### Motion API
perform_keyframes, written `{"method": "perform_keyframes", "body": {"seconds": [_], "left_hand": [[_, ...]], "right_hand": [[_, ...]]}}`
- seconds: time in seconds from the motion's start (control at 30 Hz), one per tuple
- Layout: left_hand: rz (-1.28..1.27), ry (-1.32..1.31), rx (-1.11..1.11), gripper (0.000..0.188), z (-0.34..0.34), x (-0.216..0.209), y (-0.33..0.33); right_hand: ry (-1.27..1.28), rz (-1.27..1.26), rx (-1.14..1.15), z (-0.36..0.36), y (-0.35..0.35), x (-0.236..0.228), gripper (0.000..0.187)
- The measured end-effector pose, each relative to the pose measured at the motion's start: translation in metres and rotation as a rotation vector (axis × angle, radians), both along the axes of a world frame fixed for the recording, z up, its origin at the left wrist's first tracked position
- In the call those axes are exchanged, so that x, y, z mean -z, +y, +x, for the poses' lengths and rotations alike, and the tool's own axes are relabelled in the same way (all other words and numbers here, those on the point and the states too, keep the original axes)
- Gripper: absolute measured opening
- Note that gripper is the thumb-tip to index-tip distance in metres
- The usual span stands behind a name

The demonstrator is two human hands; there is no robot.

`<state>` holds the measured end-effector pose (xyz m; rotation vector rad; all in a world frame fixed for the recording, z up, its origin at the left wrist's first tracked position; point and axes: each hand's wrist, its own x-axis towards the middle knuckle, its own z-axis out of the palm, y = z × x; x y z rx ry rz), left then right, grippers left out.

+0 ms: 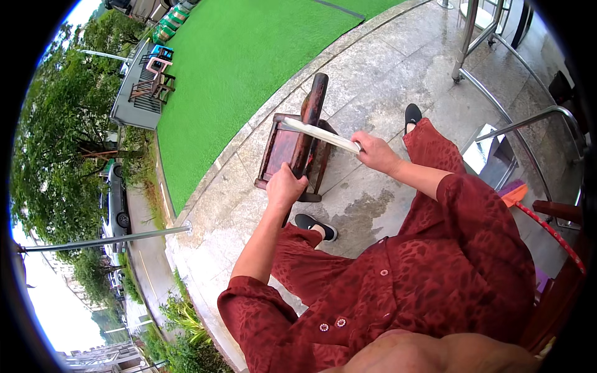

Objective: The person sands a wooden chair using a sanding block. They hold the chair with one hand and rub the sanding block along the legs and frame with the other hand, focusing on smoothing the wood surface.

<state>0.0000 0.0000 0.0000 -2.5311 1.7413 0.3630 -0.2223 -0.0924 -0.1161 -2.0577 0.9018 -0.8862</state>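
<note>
In the head view, a small dark red wooden stool [283, 149] stands on a grey stone terrace [385, 68], and everything else is placed against it. A thick reddish-brown pole [309, 121] lies lengthwise over the stool's top, its far end jutting beyond the stool toward the curved stone curb [261, 118] and the green artificial turf [242, 56] past that.

The left hand [285, 186] is clenched around the near end of the pole, at the stool's near edge, pressing it down on the seat. The right hand [373, 151], to the right of the stool, is closed around the handle of a long pale blade [323, 134]. The blade lies crosswise on the pole, its flat side touching the wood above the stool's far right corner, its tip reaching to the stool's left rim.

The person wears a dark red patterned shirt and trousers [435, 248]. One black shoe [315, 225] rests on the stone just near of the stool, and the other black shoe [412, 115] sits to the stool's right, beyond the right hand.

Well right of the stool run shiny metal railings [497, 118]. Far to the stool's left, below the terrace, a parked car [116, 199] stands among trees [56, 143].
</note>
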Motion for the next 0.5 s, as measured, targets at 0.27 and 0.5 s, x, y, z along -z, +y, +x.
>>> {"method": "perform_keyframes", "body": {"seconds": [0.27, 0.5], "left_hand": [[-0.196, 0.062, 0.118, 0.053, -0.006, 0.008, 0.028], [-0.228, 0.027, 0.137, 0.048, -0.007, 0.008, 0.057]], "right_hand": [[0.09, -0.165, -0.017, 0.008, 0.01, 0.007, 0.02], [0.241, -0.201, 0.058, 0.011, -0.028, 0.003, 0.021]]}}
